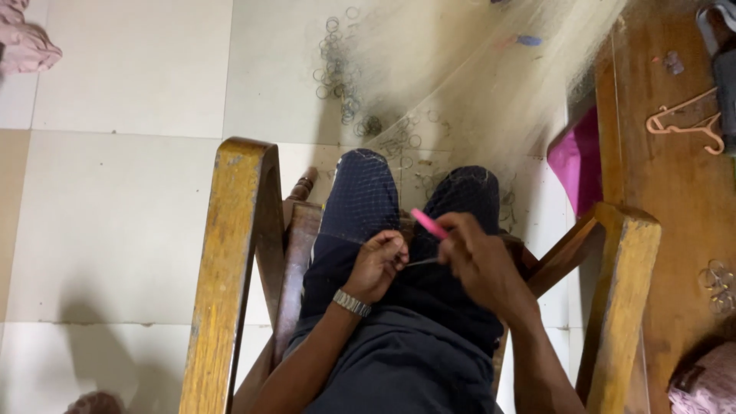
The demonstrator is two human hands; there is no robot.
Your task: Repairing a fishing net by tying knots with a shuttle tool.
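Sitting in a wooden armchair (230, 253), the person has one fine net (460, 100) draped over both knees and running far across the tiled floor (115, 230). Left hand (377, 264) fingers pinch the mesh over the lap; right hand (479, 257) fingers grip one pink netting needle (429, 224). One pink hanger (685, 123) lies on the bench (675, 192) at right.

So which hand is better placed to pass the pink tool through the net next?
Probably the right hand: it already holds the pink tool, tip angled toward the net over the knees. The left hand pinches the mesh and thread, so it looks better suited to keeping them taut.
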